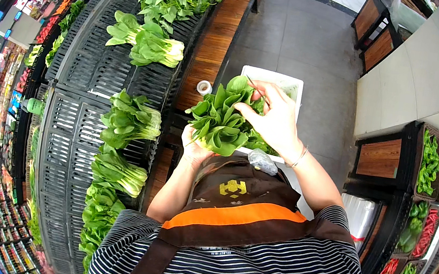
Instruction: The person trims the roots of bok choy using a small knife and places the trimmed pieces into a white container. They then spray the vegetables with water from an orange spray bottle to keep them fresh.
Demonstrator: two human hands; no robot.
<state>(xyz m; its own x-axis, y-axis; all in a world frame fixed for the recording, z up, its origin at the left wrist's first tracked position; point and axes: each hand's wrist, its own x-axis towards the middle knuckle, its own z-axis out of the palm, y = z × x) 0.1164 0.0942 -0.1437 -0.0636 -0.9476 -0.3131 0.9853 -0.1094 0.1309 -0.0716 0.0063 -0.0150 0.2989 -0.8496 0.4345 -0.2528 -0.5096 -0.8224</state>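
A bunch of leafy bok choy (221, 117) is up in front of my apron, its leaves facing me. My left hand (191, 145) is closed around its lower left side, fingers partly hidden under the leaves. On the other side my right hand (275, 121) is bent over the leaves, thumb and fingers drawn in. A thin dark strip shows by its fingertips, too small to name. Beneath the bunch stands a white crate (298, 86) with more greens inside, partly hidden by my hands.
Left of me, a black slatted rack (73, 122) bears several bok choy bunches (131, 119) along a wooden ledge (212, 52). A small white roll (204, 87) sits on that ledge. At right are baskets of green peppers (429, 163) and red chillies (426, 233). Grey floor tiles (317, 38) lie ahead.
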